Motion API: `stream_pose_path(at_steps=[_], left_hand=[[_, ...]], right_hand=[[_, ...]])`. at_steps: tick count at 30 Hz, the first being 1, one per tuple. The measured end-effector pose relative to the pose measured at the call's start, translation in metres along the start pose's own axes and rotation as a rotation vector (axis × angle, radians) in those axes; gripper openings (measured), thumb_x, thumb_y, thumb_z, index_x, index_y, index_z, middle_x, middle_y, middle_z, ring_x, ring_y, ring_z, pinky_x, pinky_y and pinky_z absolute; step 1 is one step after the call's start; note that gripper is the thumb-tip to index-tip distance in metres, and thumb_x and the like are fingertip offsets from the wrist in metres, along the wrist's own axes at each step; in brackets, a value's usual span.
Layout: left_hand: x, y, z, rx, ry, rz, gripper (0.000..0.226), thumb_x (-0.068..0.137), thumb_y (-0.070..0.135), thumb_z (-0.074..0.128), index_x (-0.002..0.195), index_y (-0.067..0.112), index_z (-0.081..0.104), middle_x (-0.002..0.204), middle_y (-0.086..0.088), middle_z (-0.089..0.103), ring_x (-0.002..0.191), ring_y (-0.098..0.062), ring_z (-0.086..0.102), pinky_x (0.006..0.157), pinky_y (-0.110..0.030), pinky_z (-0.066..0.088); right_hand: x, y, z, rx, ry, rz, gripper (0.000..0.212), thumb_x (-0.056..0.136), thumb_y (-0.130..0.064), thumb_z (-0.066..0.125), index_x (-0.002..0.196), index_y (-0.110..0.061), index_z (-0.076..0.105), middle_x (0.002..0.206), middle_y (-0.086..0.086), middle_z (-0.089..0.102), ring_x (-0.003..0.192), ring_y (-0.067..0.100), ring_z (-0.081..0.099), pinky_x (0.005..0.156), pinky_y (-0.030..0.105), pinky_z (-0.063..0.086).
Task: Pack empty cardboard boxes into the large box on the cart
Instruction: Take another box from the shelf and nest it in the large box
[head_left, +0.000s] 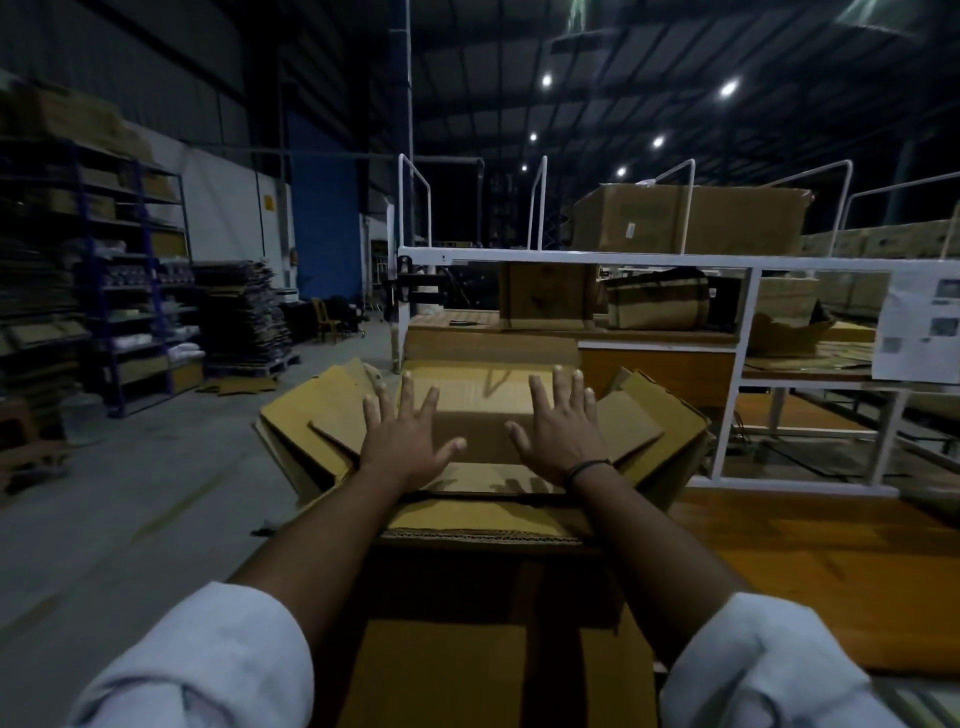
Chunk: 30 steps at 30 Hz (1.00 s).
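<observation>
A large open cardboard box (483, 525) stands right in front of me, its flaps spread out to the left (306, 410) and right (660, 415). Inside it, flattened brown cardboard (483, 395) lies near the top. My left hand (402, 436) is stretched over the box's left half with fingers straight and spread. My right hand (561, 426), a dark band on its wrist, is held the same way over the right half. Both palms face down on or just above the cardboard; contact cannot be told. Neither hand holds anything.
A white metal-framed workbench (571, 258) stands behind the box, with cardboard boxes (691, 218) on and under it. A wooden surface (831, 561) lies at my right. Blue shelving (135, 291) and stacked flat cardboard (244, 312) line the left wall across open concrete floor (130, 493).
</observation>
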<state>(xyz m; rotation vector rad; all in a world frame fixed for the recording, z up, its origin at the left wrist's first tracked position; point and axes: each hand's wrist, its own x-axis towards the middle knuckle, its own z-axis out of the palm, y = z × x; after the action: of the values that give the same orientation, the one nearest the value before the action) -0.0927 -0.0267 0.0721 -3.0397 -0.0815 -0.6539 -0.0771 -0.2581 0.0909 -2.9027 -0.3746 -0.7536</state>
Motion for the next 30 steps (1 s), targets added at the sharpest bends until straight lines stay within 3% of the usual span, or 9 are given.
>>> stream_pose_path(at_steps=[3, 6, 12, 18, 22, 27, 30], left_hand=[[-0.010, 0.001, 0.030, -0.097, -0.225, -0.023, 0.100, 0.089, 0.088, 0.026, 0.165, 0.032, -0.007, 0.171, -0.012, -0.019, 0.156, -0.046, -0.011, 0.123, -0.061, -0.004], [-0.016, -0.002, 0.045, -0.180, -0.349, -0.055, 0.096, 0.089, 0.088, 0.019, 0.166, 0.032, 0.008, 0.174, -0.007, -0.003, 0.158, -0.038, -0.002, 0.124, -0.056, 0.001], [-0.021, -0.001, 0.052, -0.154, -0.269, -0.053, 0.093, 0.089, 0.088, 0.014, 0.165, 0.035, 0.017, 0.173, -0.003, 0.009, 0.159, -0.032, 0.005, 0.126, -0.053, 0.003], [-0.013, 0.003, 0.036, -0.104, -0.392, -0.077, 0.097, 0.088, 0.089, 0.014, 0.166, 0.032, 0.008, 0.174, -0.006, 0.000, 0.159, -0.036, 0.001, 0.125, -0.058, 0.002], [0.000, 0.018, 0.012, -0.099, -0.353, -0.050, 0.101, 0.086, 0.091, 0.014, 0.166, 0.031, 0.004, 0.173, -0.009, -0.003, 0.157, -0.041, 0.002, 0.124, -0.060, 0.003], [0.017, 0.084, -0.043, -0.146, -0.116, 0.093, 0.089, 0.095, 0.081, 0.022, 0.166, 0.029, 0.008, 0.173, -0.012, 0.002, 0.157, -0.042, 0.006, 0.126, -0.057, 0.005], [0.022, 0.132, -0.064, -0.210, 0.007, 0.184, 0.088, 0.096, 0.080, 0.023, 0.166, 0.029, 0.009, 0.173, -0.012, 0.000, 0.157, -0.041, 0.005, 0.126, -0.056, 0.004]], right_hand=[[-0.012, -0.001, 0.030, 0.029, -0.245, 0.045, 0.088, 0.097, -0.073, 0.032, 0.164, -0.026, 0.000, 0.170, 0.013, -0.013, 0.154, 0.039, -0.017, 0.125, 0.056, -0.006], [-0.022, -0.001, 0.056, 0.055, -0.462, 0.115, 0.088, 0.093, -0.080, 0.019, 0.164, -0.029, 0.007, 0.172, 0.008, -0.005, 0.157, 0.035, -0.010, 0.125, 0.057, -0.005], [-0.027, 0.000, 0.061, 0.029, -0.460, 0.108, 0.088, 0.093, -0.080, 0.007, 0.164, -0.029, 0.006, 0.172, 0.004, 0.000, 0.158, 0.031, -0.006, 0.125, 0.056, -0.006], [-0.029, 0.014, 0.048, 0.082, -0.500, 0.093, 0.087, 0.094, -0.080, 0.017, 0.164, -0.030, 0.006, 0.172, 0.002, -0.001, 0.158, 0.029, -0.006, 0.124, 0.054, -0.005], [-0.026, 0.051, 0.005, 0.064, -0.400, 0.160, 0.086, 0.095, -0.078, 0.023, 0.164, -0.030, 0.005, 0.172, 0.007, -0.003, 0.157, 0.034, -0.007, 0.125, 0.057, -0.006], [-0.022, 0.112, -0.065, -0.027, -0.071, 0.158, 0.083, 0.099, -0.072, 0.029, 0.164, -0.028, 0.005, 0.171, 0.011, -0.002, 0.157, 0.036, -0.007, 0.125, 0.058, -0.003], [-0.028, 0.153, -0.096, -0.058, 0.043, 0.206, 0.083, 0.098, -0.073, 0.028, 0.164, -0.028, 0.005, 0.171, 0.011, 0.001, 0.157, 0.036, -0.005, 0.125, 0.057, 0.001]])
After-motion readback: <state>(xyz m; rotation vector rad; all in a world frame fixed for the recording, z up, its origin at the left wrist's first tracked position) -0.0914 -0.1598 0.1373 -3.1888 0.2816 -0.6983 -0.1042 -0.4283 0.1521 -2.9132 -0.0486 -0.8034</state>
